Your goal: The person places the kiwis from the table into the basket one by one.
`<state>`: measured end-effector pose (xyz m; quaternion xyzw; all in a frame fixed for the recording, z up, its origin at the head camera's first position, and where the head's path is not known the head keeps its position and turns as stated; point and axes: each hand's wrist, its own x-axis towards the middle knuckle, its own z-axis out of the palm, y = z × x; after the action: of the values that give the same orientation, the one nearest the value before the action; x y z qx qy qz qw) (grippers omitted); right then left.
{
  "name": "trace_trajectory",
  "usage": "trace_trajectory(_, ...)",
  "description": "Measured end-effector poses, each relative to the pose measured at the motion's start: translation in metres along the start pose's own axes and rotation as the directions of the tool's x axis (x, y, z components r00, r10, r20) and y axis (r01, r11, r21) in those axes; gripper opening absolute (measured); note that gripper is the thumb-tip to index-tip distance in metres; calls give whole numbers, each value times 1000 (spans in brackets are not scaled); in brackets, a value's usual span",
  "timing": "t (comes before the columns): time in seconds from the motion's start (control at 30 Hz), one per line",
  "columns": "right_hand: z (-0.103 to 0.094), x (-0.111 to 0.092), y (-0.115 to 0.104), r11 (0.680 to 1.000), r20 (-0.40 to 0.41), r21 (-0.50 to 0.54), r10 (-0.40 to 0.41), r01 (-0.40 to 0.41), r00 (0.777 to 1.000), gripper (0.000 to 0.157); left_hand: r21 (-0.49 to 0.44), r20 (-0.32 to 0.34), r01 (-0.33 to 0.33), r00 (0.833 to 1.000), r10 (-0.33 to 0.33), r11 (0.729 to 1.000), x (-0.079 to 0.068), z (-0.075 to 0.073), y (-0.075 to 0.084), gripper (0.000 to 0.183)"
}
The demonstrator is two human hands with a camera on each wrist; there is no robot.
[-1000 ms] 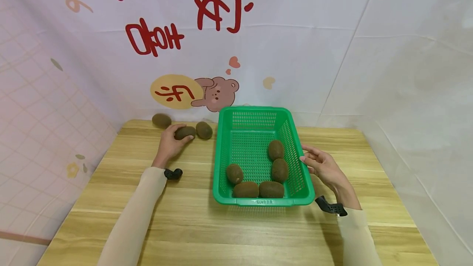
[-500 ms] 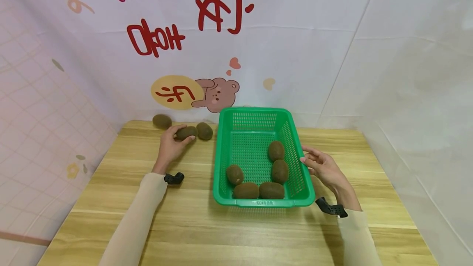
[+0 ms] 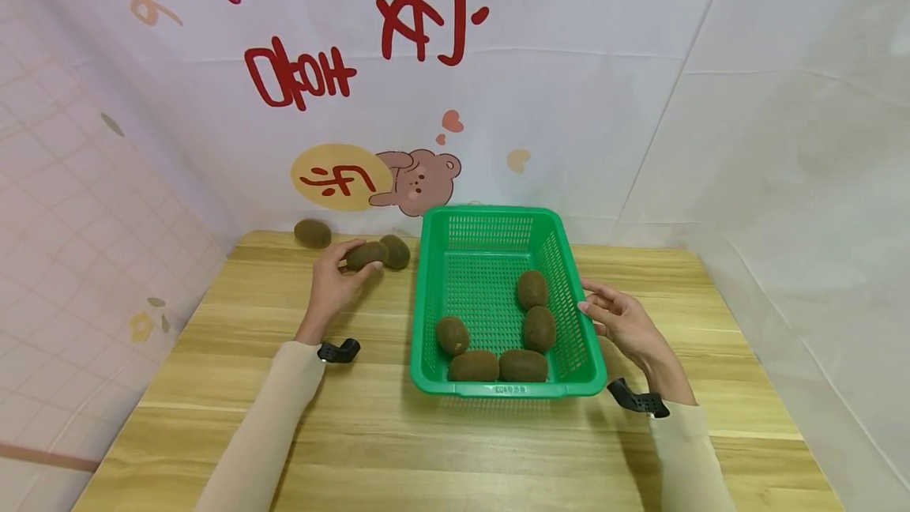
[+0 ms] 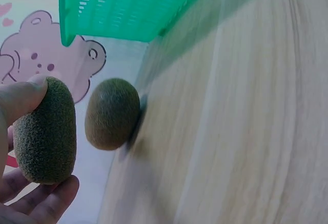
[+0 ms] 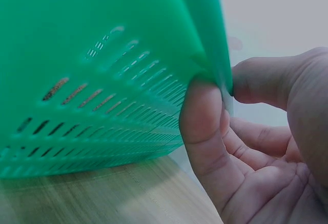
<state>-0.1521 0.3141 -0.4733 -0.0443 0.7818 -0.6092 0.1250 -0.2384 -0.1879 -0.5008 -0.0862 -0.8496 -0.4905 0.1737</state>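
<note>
Kiwi (image 3: 313, 233) lies far left at the back edge of the table (image 3: 498, 457), long axis nearly left to right. Just in front, the left hand (image 3: 332, 281) holds a second kiwi (image 3: 366, 256) between thumb and bent fingers, spread only as wide as the fruit; its long axis runs left to right. Whether it touches the table I cannot tell. A third kiwi (image 3: 396, 252), its left side partly covered by the second, slants from back left to front right; the left wrist view shows a gap between them.

Next comes the green basket (image 3: 419, 299), long side front to back, with five kiwis inside: one left (image 3: 451, 335), two end to end along the front, their lower parts hidden by the rim, and two down the right. Marking on its front rim is too small to read surely. Rightmost, the right hand (image 3: 626, 326) pinches the basket's rim between thumb and finger, other fingers loosely bent, partly hidden. Red characters on the wall cloth (image 3: 569, 125) I cannot read reliably.
</note>
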Motion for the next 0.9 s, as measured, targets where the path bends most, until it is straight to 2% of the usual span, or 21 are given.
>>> trace_trajectory(0.17,1,0,0,1000,0,1,14,-14,1000,71,-33,-13,-4,1000,4,999,-4,1,6,51)
trace_trajectory(0.43,1,0,2,1000,9,25,14,-14,1000,71,-138,-17,-3,1000,1,990,-11,4,19,49)
trace_trajectory(0.67,1,0,3,999,13,34,1,-2,1000,70,-142,-7,-5,1000,4,990,-13,6,30,50)
trace_trajectory(0.9,-1,1,3,1000,9,25,0,0,1000,69,-178,6,-21,1000,23,984,-13,8,50,51)
